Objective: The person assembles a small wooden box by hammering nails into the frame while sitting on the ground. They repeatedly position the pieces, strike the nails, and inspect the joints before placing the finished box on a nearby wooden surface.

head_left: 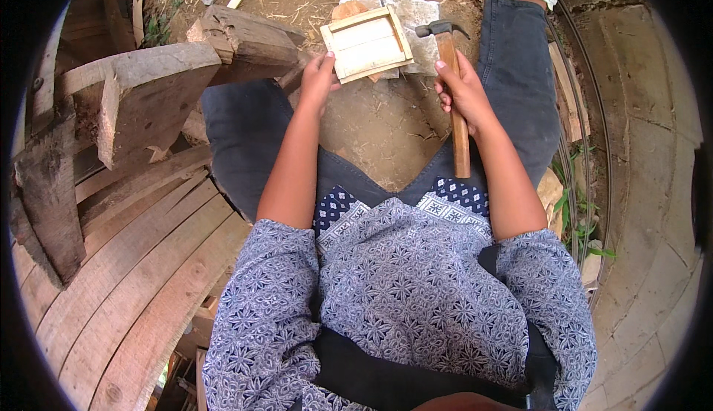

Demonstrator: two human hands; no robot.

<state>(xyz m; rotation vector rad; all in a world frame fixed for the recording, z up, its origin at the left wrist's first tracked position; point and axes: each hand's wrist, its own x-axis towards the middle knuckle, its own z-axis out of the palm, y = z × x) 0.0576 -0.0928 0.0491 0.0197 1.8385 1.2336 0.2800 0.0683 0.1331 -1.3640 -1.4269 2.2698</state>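
My left hand (318, 80) holds the wooden frame (376, 68); my right hand (465, 93) grips the hammer (446, 45). A crooked swing could bang my left hand or crack the frame.

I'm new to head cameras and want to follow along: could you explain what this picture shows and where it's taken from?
There is no machine at work here, just a person's two bare hands. The one picture comes from a wide camera on the person's head, looking down, so straight edges bend near the rim. Left in the picture is the person's left. The left hand grips a shallow wooden tray by its near left corner, over pale stone on the bare ground. The right hand holds a hammer by its handle, head pointing away. Planks lie at the left.
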